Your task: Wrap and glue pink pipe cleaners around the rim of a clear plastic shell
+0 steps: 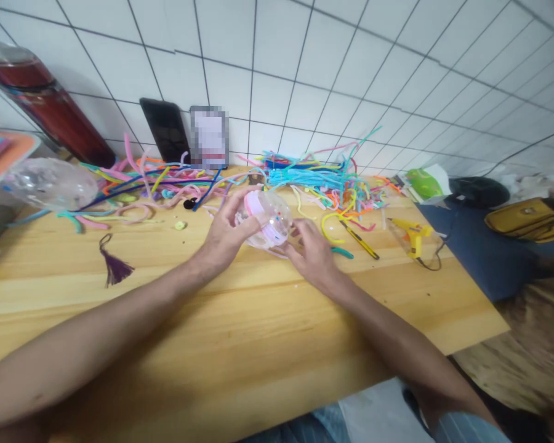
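Note:
Over the middle of the table, a clear plastic ball [281,208] with small coloured specks is held up. A pale pink and lilac fuzzy band, which looks like pipe cleaners [260,206], runs around it. My left hand [228,231] grips the ball from the left, thumb across the band. On the lower right side, my right hand [314,255] has its curled fingers against the ball; their tips are partly hidden. Beyond the hands lies a heap of coloured pipe cleaners [305,176]. A yellow cutter knife [360,240] rests just right of my right hand.
A yellow glue gun [414,235] with a cord is near the table's right edge. On the left are a purple tassel [115,266], another clear ball [50,183] and a red thermos [58,107]. A black phone [165,129] leans against the tiled wall [277,74].

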A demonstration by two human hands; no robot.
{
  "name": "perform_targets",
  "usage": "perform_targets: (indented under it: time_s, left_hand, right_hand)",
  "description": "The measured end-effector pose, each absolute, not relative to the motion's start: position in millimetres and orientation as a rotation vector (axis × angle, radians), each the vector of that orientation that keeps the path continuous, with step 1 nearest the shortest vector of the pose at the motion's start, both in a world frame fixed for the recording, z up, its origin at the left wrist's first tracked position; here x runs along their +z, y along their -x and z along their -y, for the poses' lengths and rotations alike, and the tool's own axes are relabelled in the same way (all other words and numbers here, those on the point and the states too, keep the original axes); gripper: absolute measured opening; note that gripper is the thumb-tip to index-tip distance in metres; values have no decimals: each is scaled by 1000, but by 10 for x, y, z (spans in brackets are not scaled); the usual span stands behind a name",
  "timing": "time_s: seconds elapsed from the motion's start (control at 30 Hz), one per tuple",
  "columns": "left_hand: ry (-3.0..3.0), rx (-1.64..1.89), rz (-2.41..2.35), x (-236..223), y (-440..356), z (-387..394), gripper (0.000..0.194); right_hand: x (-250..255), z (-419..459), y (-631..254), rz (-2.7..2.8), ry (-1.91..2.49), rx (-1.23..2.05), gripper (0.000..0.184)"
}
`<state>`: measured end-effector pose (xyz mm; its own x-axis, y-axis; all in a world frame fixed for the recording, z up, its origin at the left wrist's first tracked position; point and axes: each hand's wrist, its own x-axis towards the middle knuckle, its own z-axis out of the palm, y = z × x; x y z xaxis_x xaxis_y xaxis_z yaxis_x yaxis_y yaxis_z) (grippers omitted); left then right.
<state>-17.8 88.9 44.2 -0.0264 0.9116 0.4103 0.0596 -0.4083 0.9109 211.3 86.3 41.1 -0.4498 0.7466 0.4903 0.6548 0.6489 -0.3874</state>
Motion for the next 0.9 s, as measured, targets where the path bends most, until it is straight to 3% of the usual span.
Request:
perform_targets:
  time_s: [0.1,0.2,0.5,0.7,0.9]
  left_hand:
    - [-1381,1462,-966,425,100,-837,68]
    - [-1343,1405,-954,410,35,-766,64]
    - [-1414,1401,-1007,227,-22,-709,64]
    - [-1945,1426,-1123,139,-15,-632,62]
    - [-2280,1328,-1045,46,-38,-515,73]
  right_hand:
    - [483,-660,-2267,2077,876,-31,62]
    - [450,-457,-2291,2124,761,-126,71]
    - [334,-355,-2162,2150,738,51,63]
    - [399,-384,-2301,2131,741,100,54]
    - [417,-443,-2362,2155,734,66,51]
